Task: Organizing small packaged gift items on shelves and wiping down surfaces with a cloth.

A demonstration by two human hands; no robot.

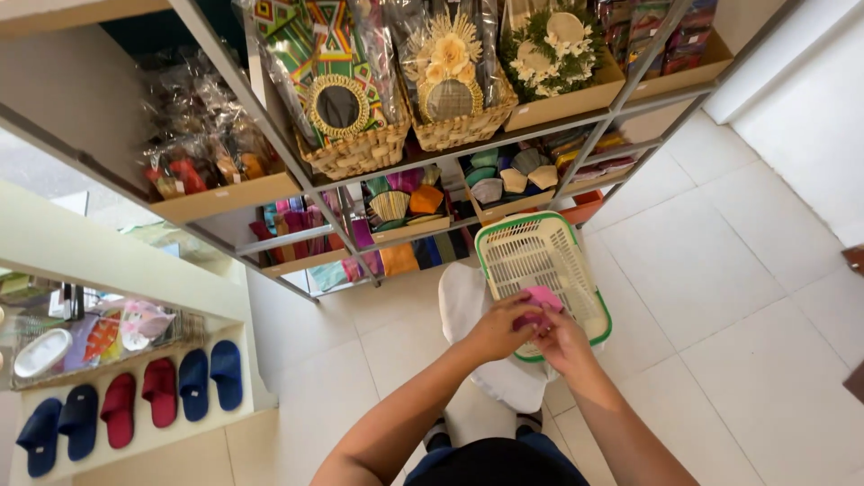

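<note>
The left hand (498,331) and the right hand (562,342) both close their fingers on a pink pouch (538,306), held just over the white-and-green basket (540,270). The pouch is not yet inside; the basket looks empty.

metal shelf rack (576,120), woven baskets (360,153), cardboard trays (225,196)

floor: pale square tiles (720,297) lying bright | furniture: metal-framed shelving (306,180) standing ahead, a cream ledge (117,261) running left | wall: white (810,108) rising right
</note>
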